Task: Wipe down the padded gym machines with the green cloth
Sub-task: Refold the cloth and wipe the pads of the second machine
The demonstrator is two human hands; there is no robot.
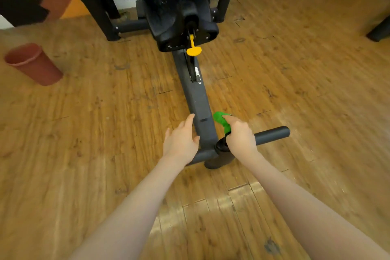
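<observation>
The right hand (240, 135) grips the bunched green cloth (221, 121), fingers curled round it, pressing it against the right side of the machine's dark base beam (195, 95) just above the crossbar (272, 134). The left hand (181, 139) lies open, fingers straight, flat against the beam's left side. Up the beam, a yellow pin (193, 47) hangs below the black seat (179, 17). A red bin (32, 63) stands well to the left on the wood floor (295, 74).

Bunched green cloth (221, 121) pressed against the dark machine frame (195, 95), beside its black padded seat (168, 6)
</observation>
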